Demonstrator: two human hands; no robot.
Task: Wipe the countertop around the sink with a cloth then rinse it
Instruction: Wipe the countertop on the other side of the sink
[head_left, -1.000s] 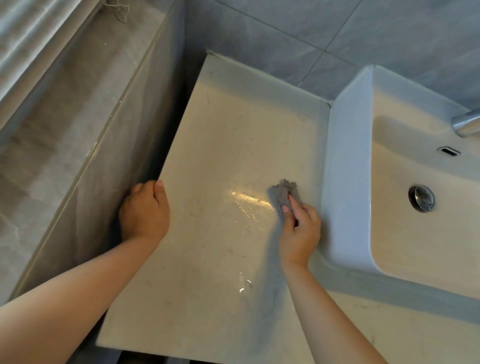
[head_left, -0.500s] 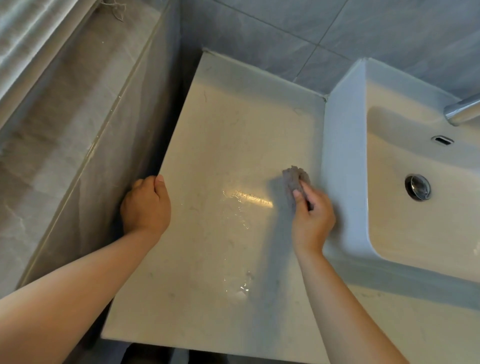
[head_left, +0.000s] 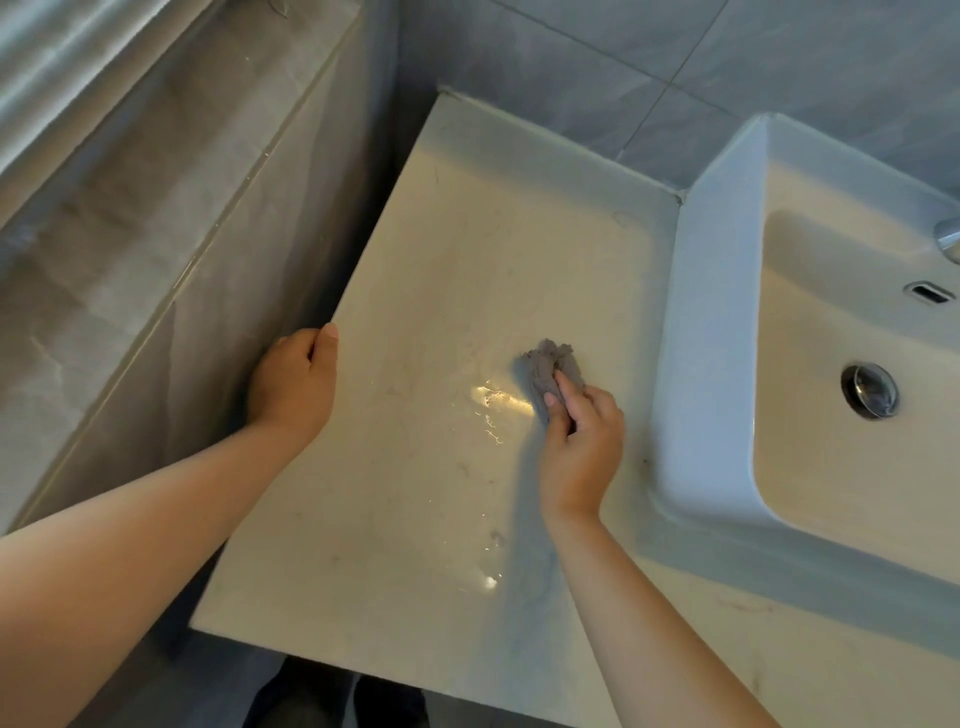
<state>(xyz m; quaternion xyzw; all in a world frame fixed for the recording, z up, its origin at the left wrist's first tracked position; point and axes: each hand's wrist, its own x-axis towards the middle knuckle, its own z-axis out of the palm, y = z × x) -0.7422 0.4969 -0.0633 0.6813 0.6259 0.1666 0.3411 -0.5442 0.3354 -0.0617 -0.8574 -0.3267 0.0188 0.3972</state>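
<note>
A small crumpled grey cloth (head_left: 549, 370) lies on the pale marble countertop (head_left: 467, 249) to the left of the sink. My right hand (head_left: 579, 447) holds the cloth and presses it onto the wet, shiny patch in the middle of the counter. My left hand (head_left: 292, 387) grips the counter's left edge, its fingers curled over the side and its thumb on top. The white rectangular sink (head_left: 706, 332) stands raised on the counter just to the right of my right hand.
The sink's metal drain plug (head_left: 870, 391) and overflow slot (head_left: 930, 292) show in the basin, and the tip of a chrome tap (head_left: 949, 240) juts in at the right edge. Grey tiled walls close in behind and on the left. The counter's front edge runs along the bottom.
My right hand slid the cloth towards the sink wall, then back left to the middle of the counter. My left hand stayed on the counter's edge.
</note>
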